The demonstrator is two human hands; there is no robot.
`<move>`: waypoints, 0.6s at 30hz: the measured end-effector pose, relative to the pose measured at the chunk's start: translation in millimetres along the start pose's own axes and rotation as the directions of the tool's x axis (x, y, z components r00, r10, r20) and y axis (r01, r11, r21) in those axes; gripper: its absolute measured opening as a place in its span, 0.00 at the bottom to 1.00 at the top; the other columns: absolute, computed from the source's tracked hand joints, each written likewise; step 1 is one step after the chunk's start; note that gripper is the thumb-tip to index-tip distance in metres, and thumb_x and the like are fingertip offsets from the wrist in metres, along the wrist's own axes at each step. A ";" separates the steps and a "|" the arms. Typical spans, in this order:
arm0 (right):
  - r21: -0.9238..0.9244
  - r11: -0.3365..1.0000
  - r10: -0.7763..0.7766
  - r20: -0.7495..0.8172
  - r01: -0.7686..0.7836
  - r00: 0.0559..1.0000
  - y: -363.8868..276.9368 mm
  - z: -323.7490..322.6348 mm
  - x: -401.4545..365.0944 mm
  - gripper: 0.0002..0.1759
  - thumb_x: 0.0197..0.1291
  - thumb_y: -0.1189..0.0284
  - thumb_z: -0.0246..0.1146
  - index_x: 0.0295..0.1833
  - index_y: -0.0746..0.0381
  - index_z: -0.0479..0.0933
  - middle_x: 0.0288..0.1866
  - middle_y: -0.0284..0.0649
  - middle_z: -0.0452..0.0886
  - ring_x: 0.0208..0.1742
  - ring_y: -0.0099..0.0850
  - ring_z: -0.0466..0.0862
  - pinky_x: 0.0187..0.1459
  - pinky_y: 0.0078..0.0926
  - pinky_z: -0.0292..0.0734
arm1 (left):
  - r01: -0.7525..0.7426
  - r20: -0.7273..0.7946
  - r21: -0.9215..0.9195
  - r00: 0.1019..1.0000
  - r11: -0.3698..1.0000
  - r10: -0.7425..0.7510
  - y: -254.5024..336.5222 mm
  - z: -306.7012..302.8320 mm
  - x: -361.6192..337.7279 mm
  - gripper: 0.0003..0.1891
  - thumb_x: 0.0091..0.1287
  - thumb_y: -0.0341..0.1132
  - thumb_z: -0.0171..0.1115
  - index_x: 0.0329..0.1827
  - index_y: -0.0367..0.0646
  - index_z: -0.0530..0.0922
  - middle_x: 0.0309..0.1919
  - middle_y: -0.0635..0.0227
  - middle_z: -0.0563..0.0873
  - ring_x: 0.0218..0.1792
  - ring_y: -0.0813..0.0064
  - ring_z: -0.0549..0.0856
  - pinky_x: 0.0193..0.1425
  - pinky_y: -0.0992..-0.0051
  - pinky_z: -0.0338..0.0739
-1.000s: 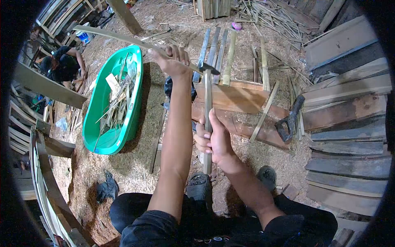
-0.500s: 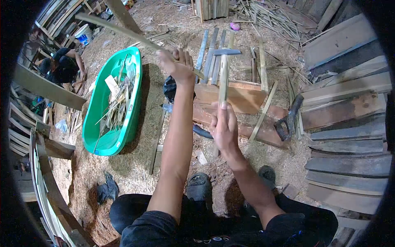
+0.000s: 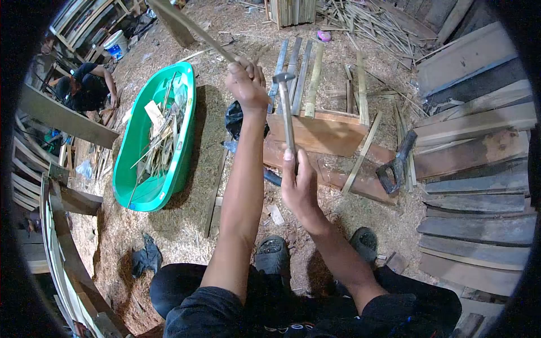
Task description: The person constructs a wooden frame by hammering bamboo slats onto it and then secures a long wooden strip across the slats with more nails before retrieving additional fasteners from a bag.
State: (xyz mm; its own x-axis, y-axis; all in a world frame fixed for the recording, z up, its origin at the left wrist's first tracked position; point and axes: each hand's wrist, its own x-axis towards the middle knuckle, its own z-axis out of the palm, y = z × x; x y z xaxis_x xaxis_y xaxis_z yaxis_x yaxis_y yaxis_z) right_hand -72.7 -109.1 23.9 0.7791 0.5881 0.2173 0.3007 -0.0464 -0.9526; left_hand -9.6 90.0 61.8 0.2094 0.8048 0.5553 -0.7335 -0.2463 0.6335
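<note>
My left hand [image 3: 247,87] is closed around a long thin wooden strip [image 3: 191,25], which slants up toward the top left. My right hand [image 3: 300,183] grips a hammer [image 3: 287,115] by the lower handle, thumb along it. The hammer's head is up, just right of my left hand, with a small gap between. Beyond both hands lies a brown wooden board piece [image 3: 315,134] on the ground, with several narrow slats [image 3: 293,73] reaching away behind it. The strip's lower end is hidden by my left hand.
A green tub [image 3: 189,135] holding wood scraps stands at left. A handsaw [image 3: 397,160] lies right of the boards. Stacked planks [image 3: 479,197] line the right side. Another person [image 3: 87,87] crouches at far left. A black bag [image 3: 236,121] sits behind my left forearm.
The hammer has swung left, its head now close to my left hand. My left hand has shifted slightly right, and the strip it holds points more steeply upward.
</note>
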 end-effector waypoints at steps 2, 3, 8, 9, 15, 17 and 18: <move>0.026 0.995 0.096 -0.026 -0.096 0.995 23.7 6.3 -4.8 0.19 0.78 0.60 0.48 0.53 0.66 0.75 0.24 0.46 0.77 0.26 0.40 0.81 0.30 0.40 0.74 | -0.019 -0.034 0.003 0.999 1.000 0.019 4.4 2.9 7.1 0.29 0.72 0.66 0.51 0.31 0.48 0.63 0.19 0.77 0.61 0.16 0.82 0.64 0.15 0.80 0.57; 0.041 0.989 0.145 -0.033 -0.144 0.989 26.2 7.0 -3.9 0.20 0.78 0.60 0.48 0.53 0.66 0.75 0.24 0.46 0.77 0.26 0.40 0.81 0.30 0.40 0.74 | 0.016 -0.053 -0.053 0.998 0.998 -0.019 4.9 2.0 10.6 0.29 0.72 0.67 0.51 0.31 0.49 0.63 0.18 0.77 0.60 0.15 0.82 0.63 0.14 0.81 0.57; 0.393 0.916 0.119 -0.063 -0.085 0.991 26.3 -7.1 17.6 0.12 0.73 0.66 0.62 0.51 0.63 0.76 0.24 0.24 0.73 0.20 0.15 0.70 0.20 0.19 0.62 | 0.251 -0.056 -0.323 0.957 0.913 -0.283 19.3 6.3 2.9 0.30 0.74 0.68 0.41 0.26 0.51 0.61 0.12 0.78 0.57 0.10 0.80 0.56 0.10 0.77 0.51; 0.423 0.898 0.161 -0.056 -0.123 0.985 18.2 -15.0 25.5 0.11 0.72 0.67 0.63 0.50 0.64 0.77 0.25 0.25 0.74 0.24 0.15 0.71 0.24 0.18 0.65 | 0.293 -0.036 -0.398 0.942 0.869 -0.334 20.6 12.0 -1.7 0.30 0.75 0.68 0.40 0.25 0.51 0.62 0.12 0.77 0.57 0.10 0.80 0.55 0.10 0.77 0.49; 0.420 0.907 0.035 -0.082 0.003 0.996 17.8 -45.3 65.8 0.10 0.69 0.68 0.67 0.46 0.65 0.81 0.31 0.27 0.79 0.33 0.14 0.73 0.36 0.17 0.70 | 0.542 0.090 -0.552 0.795 0.634 -0.601 16.4 35.8 -32.7 0.29 0.76 0.66 0.37 0.26 0.52 0.61 0.11 0.78 0.57 0.08 0.81 0.54 0.09 0.78 0.48; 0.382 0.924 -0.001 -0.078 0.030 0.997 18.8 -49.8 65.5 0.10 0.69 0.68 0.67 0.45 0.65 0.81 0.32 0.27 0.79 0.33 0.14 0.74 0.36 0.18 0.70 | 0.573 0.099 -0.553 0.766 0.605 -0.635 18.6 40.5 -37.2 0.29 0.76 0.66 0.37 0.26 0.52 0.61 0.12 0.79 0.57 0.09 0.81 0.54 0.09 0.78 0.48; 0.315 0.937 -0.104 -0.156 0.149 0.982 15.8 -48.8 67.8 0.11 0.68 0.68 0.68 0.43 0.66 0.82 0.32 0.28 0.80 0.34 0.15 0.75 0.37 0.19 0.71 | 0.592 0.076 -0.511 0.753 0.623 -0.653 19.6 41.6 -40.6 0.29 0.76 0.66 0.37 0.26 0.52 0.60 0.12 0.79 0.57 0.09 0.81 0.55 0.10 0.78 0.48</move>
State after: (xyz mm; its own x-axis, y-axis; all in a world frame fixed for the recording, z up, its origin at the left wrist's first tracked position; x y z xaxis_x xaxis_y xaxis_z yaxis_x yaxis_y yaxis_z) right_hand 11.8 -109.4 34.0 0.8200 0.4562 0.3457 0.2248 0.2988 -0.9275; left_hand -5.5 30.1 74.1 0.6862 0.7260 0.0452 -0.6634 0.5991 0.4483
